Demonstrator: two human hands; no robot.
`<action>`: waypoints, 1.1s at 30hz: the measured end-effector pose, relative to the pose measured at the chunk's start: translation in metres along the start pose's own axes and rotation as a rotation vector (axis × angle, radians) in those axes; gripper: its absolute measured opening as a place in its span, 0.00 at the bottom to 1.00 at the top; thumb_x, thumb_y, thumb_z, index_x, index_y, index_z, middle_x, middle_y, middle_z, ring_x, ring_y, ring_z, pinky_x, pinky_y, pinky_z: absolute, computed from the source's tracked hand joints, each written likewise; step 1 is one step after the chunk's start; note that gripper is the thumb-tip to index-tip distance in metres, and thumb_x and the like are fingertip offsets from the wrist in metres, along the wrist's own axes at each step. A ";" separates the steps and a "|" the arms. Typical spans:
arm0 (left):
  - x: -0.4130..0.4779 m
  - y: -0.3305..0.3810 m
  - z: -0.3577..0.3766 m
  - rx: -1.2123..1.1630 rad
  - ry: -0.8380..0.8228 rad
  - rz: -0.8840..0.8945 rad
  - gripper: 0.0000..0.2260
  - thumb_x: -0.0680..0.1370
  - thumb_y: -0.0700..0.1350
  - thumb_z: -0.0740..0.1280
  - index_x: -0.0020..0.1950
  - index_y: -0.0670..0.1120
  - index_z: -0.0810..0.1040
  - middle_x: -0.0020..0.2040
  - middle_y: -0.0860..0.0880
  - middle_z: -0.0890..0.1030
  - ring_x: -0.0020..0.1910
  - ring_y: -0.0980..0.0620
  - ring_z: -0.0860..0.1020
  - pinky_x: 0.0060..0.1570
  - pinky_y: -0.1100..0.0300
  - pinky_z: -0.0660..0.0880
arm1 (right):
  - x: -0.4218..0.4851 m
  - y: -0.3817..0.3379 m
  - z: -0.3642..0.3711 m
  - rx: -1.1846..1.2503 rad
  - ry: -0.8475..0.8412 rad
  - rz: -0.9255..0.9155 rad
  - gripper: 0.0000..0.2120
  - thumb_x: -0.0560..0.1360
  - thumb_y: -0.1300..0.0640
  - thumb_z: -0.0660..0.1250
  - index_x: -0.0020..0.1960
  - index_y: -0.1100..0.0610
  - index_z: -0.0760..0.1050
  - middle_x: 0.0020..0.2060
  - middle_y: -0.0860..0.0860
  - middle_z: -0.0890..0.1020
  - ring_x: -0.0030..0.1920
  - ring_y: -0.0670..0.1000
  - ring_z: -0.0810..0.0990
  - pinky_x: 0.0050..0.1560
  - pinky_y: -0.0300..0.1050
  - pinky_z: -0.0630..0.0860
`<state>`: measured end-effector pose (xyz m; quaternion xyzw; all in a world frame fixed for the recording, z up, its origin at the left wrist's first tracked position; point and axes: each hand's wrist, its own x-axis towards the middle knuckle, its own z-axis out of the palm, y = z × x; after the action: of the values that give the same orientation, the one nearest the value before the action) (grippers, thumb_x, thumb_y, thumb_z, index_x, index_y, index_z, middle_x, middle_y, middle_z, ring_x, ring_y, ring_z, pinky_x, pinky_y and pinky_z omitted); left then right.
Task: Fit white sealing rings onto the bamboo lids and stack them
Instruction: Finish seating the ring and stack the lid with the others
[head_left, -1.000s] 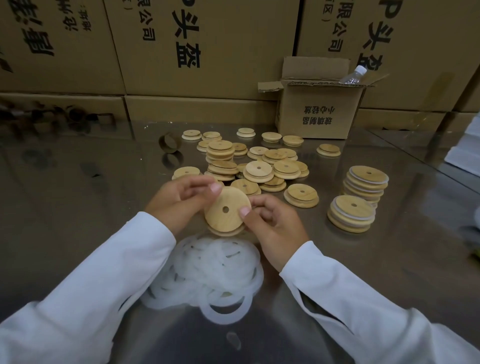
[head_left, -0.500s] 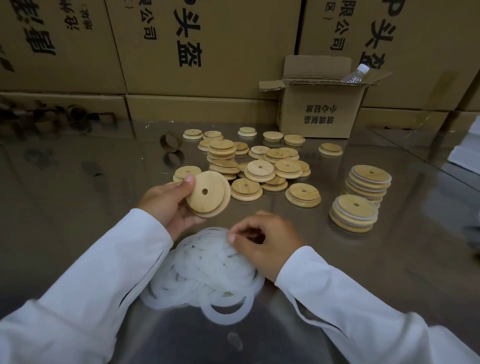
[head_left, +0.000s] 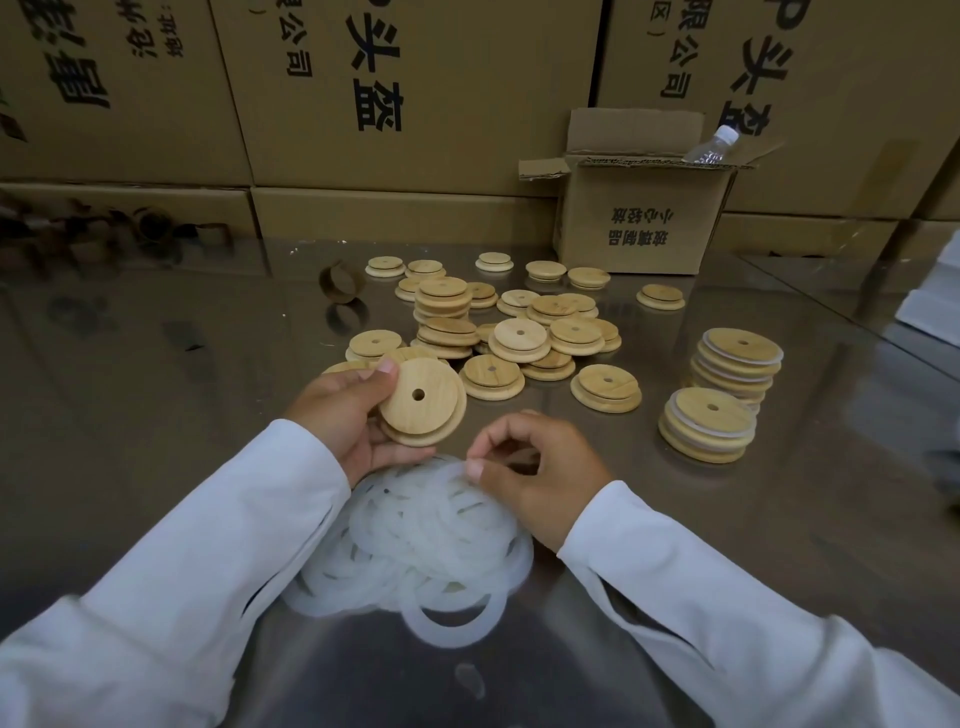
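My left hand (head_left: 345, 415) grips a round bamboo lid (head_left: 422, 402) with a centre hole, tilted up toward me, above the metal table (head_left: 156, 389). Just below it lies a heap of white sealing rings (head_left: 415, 540). My right hand (head_left: 535, 467) hovers over the heap's top edge, its thumb and forefinger pinching at a ring there. Loose bamboo lids (head_left: 522, 338) are scattered behind. Two stacks of lids fitted with white rings (head_left: 709, 423) stand at the right.
An open small cardboard box (head_left: 639, 218) with a plastic bottle (head_left: 711, 145) in it stands at the back. Large cartons (head_left: 363, 93) wall off the far side. A brown tape core (head_left: 340, 280) lies at the back left. Something white (head_left: 935, 306) sits at the right edge.
My left hand carried the lid up and to the left, away from my right hand. My right hand let go of the lid and dropped onto the ring heap.
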<state>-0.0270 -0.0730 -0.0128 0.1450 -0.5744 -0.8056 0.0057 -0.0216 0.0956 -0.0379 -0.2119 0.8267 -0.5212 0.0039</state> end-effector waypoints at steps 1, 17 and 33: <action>-0.001 0.000 0.000 -0.001 -0.001 -0.009 0.10 0.78 0.44 0.61 0.52 0.37 0.72 0.48 0.38 0.76 0.42 0.41 0.78 0.25 0.49 0.79 | 0.000 -0.001 -0.001 0.044 0.014 -0.018 0.10 0.71 0.60 0.70 0.35 0.47 0.75 0.40 0.46 0.78 0.43 0.46 0.77 0.49 0.40 0.74; -0.015 -0.007 0.006 0.137 -0.370 -0.055 0.21 0.65 0.45 0.67 0.56 0.39 0.77 0.51 0.38 0.82 0.48 0.41 0.82 0.40 0.49 0.81 | 0.001 -0.022 -0.006 0.386 0.394 -0.062 0.09 0.71 0.65 0.69 0.39 0.51 0.75 0.31 0.47 0.78 0.33 0.41 0.75 0.36 0.29 0.74; -0.012 -0.013 0.007 0.120 -0.435 0.079 0.18 0.68 0.41 0.63 0.57 0.42 0.77 0.52 0.39 0.82 0.52 0.41 0.81 0.45 0.49 0.80 | -0.001 -0.018 -0.006 0.130 0.422 -0.005 0.06 0.71 0.58 0.69 0.38 0.49 0.76 0.32 0.47 0.78 0.33 0.39 0.73 0.34 0.26 0.70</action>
<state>-0.0152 -0.0597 -0.0202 -0.0549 -0.6141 -0.7815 -0.0952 -0.0155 0.0950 -0.0197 -0.0994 0.7733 -0.6063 -0.1568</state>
